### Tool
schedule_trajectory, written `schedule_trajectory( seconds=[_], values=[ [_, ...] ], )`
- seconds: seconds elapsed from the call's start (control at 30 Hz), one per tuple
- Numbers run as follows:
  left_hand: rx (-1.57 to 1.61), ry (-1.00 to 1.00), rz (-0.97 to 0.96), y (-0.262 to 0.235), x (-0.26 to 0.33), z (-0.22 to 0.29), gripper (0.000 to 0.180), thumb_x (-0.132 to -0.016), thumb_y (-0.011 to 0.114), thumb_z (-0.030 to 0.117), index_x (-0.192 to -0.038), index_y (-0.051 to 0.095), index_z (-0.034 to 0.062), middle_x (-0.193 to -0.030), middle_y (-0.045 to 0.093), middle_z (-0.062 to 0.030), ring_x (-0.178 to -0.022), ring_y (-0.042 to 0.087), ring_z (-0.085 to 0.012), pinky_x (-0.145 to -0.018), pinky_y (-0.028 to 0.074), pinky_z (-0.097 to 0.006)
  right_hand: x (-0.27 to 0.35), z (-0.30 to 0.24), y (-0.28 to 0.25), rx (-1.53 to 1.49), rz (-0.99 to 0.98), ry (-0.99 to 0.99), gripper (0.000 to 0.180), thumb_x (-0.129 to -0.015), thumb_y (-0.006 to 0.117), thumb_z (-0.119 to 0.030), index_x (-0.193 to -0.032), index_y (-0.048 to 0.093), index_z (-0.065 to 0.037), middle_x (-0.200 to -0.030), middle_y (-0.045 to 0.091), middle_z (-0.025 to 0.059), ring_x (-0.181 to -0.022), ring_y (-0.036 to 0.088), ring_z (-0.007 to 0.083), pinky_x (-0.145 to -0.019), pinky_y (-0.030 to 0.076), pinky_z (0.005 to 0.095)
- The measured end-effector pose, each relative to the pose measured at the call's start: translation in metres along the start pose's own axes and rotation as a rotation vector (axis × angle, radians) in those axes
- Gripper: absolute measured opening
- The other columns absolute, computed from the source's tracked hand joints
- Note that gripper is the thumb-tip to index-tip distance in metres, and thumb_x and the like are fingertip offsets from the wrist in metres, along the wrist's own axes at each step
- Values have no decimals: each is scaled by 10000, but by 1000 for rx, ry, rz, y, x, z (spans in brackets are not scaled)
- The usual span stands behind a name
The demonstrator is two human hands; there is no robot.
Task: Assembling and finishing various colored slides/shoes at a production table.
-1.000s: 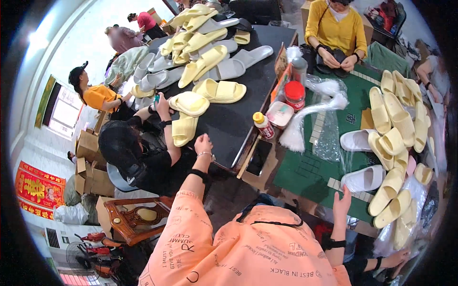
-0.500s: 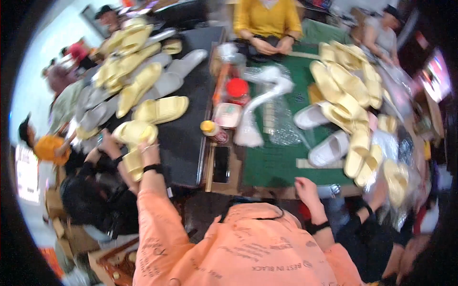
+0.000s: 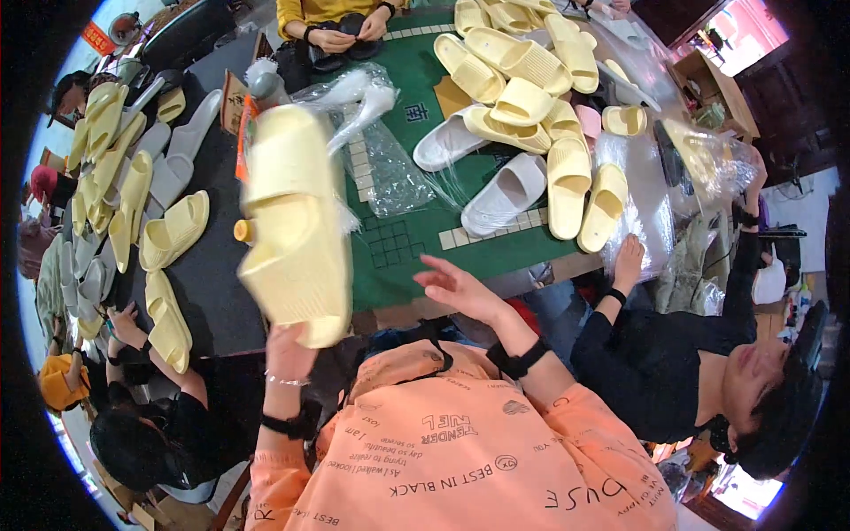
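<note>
My left hand (image 3: 289, 356) grips a pale yellow pair of slide slippers (image 3: 297, 288) by the lower end. The pair is raised upright over the join between the dark table and the green one, slightly blurred. The fingers are partly hidden behind it. To its right, my right hand (image 3: 456, 290) hovers by the near edge of the green table, fingers apart and holding nothing. On the dark table to the left lie single yellow slippers (image 3: 174, 232), the nearest of them close to a co-worker's hand (image 3: 128, 327).
A heap of yellow slippers (image 3: 518, 57) and two pale grey ones (image 3: 505, 195) cover the right of the green table (image 3: 398, 243). Clear plastic bags (image 3: 394, 181) lie mid-table. A co-worker in black (image 3: 651, 354) handles a bagged slipper at right; someone in yellow (image 3: 332, 13) sits opposite.
My left hand has lifted the slippers off the dark table and brought them right, toward me. My right hand has opened. The view has turned to the right.
</note>
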State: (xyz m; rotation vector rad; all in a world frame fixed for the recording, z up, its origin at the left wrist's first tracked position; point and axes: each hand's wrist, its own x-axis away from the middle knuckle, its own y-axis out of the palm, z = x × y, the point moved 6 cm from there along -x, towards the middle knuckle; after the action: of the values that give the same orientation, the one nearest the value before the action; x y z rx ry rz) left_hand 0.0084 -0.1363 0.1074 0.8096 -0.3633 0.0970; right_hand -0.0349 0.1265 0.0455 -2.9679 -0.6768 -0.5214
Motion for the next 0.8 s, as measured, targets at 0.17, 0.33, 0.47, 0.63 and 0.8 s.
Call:
schedule_trajectory(
  seconds=[0.17, 0.33, 0.47, 0.63, 0.8],
  values=[
    [-90, -615, -222, 52, -25, -112, 594, -696, 574, -7, -1227, 308, 10, -1199, 437, -115, -1045, 484, -236, -882, 402, -368, 7, 5, -24, -1141, -123, -48, 704, -723, 622, -389, -1247, 307, -40, -1214, 420, 87, -1120, 399, 216, -933, 330, 354],
    [-226, -712, -229, 62, -51, -148, 648, -717, 586, 10, -1264, 240, 47, -1196, 427, -88, -1079, 453, -210, -894, 392, -361, 13, 54, -66, -1212, 114, -14, 630, -734, 628, -278, -1229, 330, -28, -1193, 433, 96, -1086, 429, 230, -912, 363, 362],
    [-735, -560, -363, 43, -74, -130, 601, -676, 632, 0, -1187, 318, 42, -1102, 465, -57, -1016, 464, -157, -878, 382, -289, 25, 58, -117, -1190, 521, -67, 492, -781, 514, -192, -1183, 356, 43, -1161, 438, 157, -1068, 437, 254, -912, 357, 381],
    [-1053, -507, -435, 32, -108, -56, 458, -687, 582, -23, -1118, 431, 6, -1048, 515, -53, -975, 472, -119, -856, 376, -243, 19, 62, -161, -907, 264, 39, 429, -731, 526, -148, -1107, 442, 41, -1033, 538, 145, -940, 537, 250, -838, 425, 347],
    [-1797, -578, -833, 59, -159, -48, 440, -633, 544, 24, -1066, 549, 99, -980, 588, -61, -899, 530, -163, -811, 404, -270, -18, 79, -106, -391, 169, 246, 341, -767, 553, -104, -1079, 489, 19, -950, 569, 88, -822, 545, 140, -695, 452, 264]
  ],
)
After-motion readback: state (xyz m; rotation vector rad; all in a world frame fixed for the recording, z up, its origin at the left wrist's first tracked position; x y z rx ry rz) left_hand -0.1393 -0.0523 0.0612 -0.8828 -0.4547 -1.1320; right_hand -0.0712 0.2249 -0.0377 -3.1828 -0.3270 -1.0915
